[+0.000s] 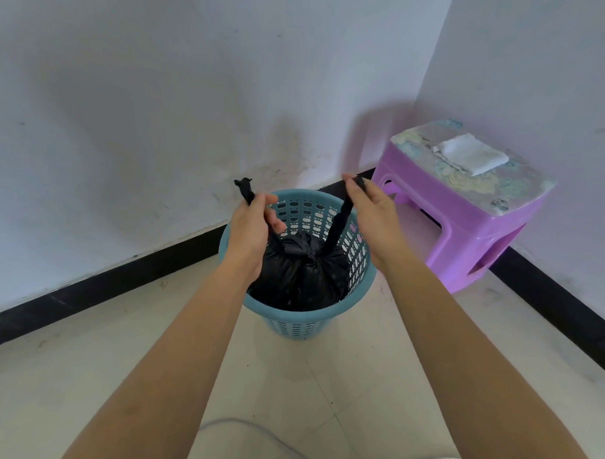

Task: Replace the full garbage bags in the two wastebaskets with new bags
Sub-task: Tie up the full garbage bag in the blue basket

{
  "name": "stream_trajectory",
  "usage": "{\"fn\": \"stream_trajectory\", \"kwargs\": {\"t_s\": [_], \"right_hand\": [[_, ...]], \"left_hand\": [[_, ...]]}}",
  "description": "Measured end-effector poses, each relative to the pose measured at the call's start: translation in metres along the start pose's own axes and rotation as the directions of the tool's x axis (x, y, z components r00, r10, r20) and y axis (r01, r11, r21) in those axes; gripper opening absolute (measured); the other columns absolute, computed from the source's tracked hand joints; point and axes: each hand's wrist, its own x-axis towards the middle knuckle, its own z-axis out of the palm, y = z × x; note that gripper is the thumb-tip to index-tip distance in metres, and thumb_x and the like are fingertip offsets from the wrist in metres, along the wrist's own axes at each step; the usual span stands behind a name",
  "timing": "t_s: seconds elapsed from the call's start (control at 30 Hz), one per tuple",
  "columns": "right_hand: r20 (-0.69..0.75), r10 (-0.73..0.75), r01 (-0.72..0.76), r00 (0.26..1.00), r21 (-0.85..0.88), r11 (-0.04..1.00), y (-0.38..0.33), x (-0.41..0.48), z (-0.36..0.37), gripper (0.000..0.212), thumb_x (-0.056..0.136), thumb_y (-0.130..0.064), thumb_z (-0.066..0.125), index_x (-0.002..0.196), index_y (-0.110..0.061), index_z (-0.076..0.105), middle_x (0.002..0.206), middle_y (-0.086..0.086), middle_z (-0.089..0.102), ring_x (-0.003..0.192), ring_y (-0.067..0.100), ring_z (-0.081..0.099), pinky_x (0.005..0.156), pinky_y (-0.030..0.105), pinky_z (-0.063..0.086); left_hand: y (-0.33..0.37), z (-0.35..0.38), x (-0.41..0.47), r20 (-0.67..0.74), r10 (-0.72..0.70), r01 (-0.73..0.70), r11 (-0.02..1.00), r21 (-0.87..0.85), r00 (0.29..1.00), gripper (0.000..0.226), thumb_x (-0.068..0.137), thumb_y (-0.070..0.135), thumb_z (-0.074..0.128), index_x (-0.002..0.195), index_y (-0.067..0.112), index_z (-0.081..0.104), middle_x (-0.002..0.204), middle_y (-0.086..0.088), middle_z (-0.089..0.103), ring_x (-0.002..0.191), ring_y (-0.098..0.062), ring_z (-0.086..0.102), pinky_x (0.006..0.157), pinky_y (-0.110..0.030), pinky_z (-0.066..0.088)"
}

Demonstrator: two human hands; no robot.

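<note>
One blue perforated plastic wastebasket (291, 326) at frame centre, standing on the tiled floor (84, 359) near the wall corner. One black plastic garbage bag (299, 277) sits inside it, neck gathered, two twisted tails pointing up. Two hands: left hand (251, 227) curled round the left tail, right hand (373, 214) pinching the right tail near its tip. Right of centre: one purple plastic stool (466, 221), one folded white cloth (470, 154) on top.

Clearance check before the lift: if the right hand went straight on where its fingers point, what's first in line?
The right hand, pinching a tail of the black garbage bag, points forward and up-left. Nothing shows in that line before the white wall above the black baseboard, though depth is unclear.
</note>
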Motion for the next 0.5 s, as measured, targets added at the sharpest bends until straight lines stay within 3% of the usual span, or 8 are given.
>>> {"fn": "stream_trajectory", "kwargs": {"t_s": [0.1,0.17,0.23,0.3,0.37,0.43,0.5], "right_hand": [[0.010,-0.039,0.040,0.999,-0.286,0.957,0.016,-0.005,0.004,0.018,0.096,-0.041,0.060,0.110,-0.031,0.061,0.102,-0.018,0.063,0.106,0.007,0.059,0.092,0.029,0.044],[0.060,0.107,-0.077,0.992,-0.371,0.926,0.037,-0.003,-0.001,0.039,0.087,-0.049,0.066,0.120,-0.029,0.059,0.111,-0.013,0.065,0.110,0.013,0.059,0.097,0.034,0.043],[0.119,0.313,-0.224,0.942,-0.472,0.853,0.051,-0.002,-0.004,0.057,0.073,-0.056,0.071,0.121,-0.027,0.063,0.112,-0.006,0.070,0.105,0.018,0.065,0.100,0.041,0.049],[0.117,0.411,-0.263,0.904,-0.607,0.750,0.059,-0.001,-0.006,0.058,0.069,-0.050,0.075,0.115,-0.016,0.065,0.107,0.004,0.073,0.098,0.024,0.069,0.094,0.045,0.054],[0.086,0.385,-0.216,0.919,-0.706,0.674,0.063,0.001,-0.005,0.043,0.077,-0.028,0.077,0.112,-0.009,0.063,0.106,0.010,0.071,0.097,0.027,0.068,0.091,0.045,0.055],[0.052,0.365,-0.214,0.930,-0.730,0.649,0.063,0.003,-0.005,0.041,0.078,-0.013,0.077,0.115,-0.008,0.059,0.110,0.009,0.069,0.100,0.027,0.066,0.092,0.042,0.055],[0.022,0.352,-0.239,0.936,-0.693,0.680,0.063,0.003,-0.006,0.050,0.081,-0.004,0.073,0.127,-0.004,0.054,0.121,0.009,0.065,0.109,0.027,0.061,0.095,0.038,0.051]], "left_hand": [[-0.007,0.003,-0.005,-0.022,0.035,-0.030,0.981,0.190,0.999,0.040,0.106,0.041,0.030,0.123,0.020,0.058,0.097,0.001,0.064,0.103,-0.014,0.061,0.097,-0.032,0.042],[-0.017,-0.002,-0.006,0.010,0.001,-0.005,0.942,0.335,1.000,0.052,0.102,0.055,0.023,0.137,0.028,0.051,0.125,0.005,0.058,0.125,-0.015,0.050,0.108,-0.038,0.035],[-0.027,-0.008,-0.004,0.010,-0.057,0.047,0.903,0.427,0.998,0.063,0.098,0.063,0.016,0.144,0.029,0.043,0.124,0.009,0.052,0.123,-0.014,0.046,0.110,-0.040,0.033],[-0.034,-0.015,0.001,-0.022,-0.081,0.081,0.855,0.512,0.996,0.060,0.098,0.062,0.023,0.143,0.026,0.041,0.117,0.008,0.056,0.116,-0.016,0.053,0.102,-0.040,0.039],[-0.039,-0.023,0.004,0.012,-0.096,0.073,0.822,0.565,0.995,0.055,0.093,0.055,0.051,0.139,0.026,0.041,0.121,0.006,0.060,0.117,-0.022,0.057,0.102,-0.045,0.045],[-0.045,-0.027,0.005,0.042,-0.128,0.077,0.795,0.602,0.991,0.070,0.075,0.036,0.080,0.133,0.022,0.043,0.120,0.005,0.061,0.113,-0.021,0.059,0.101,-0.045,0.048],[-0.051,-0.027,0.004,0.024,-0.121,0.075,0.747,0.661,0.992,0.074,0.066,0.016,0.087,0.128,0.016,0.048,0.118,0.003,0.062,0.113,-0.022,0.058,0.103,-0.042,0.047]]}}
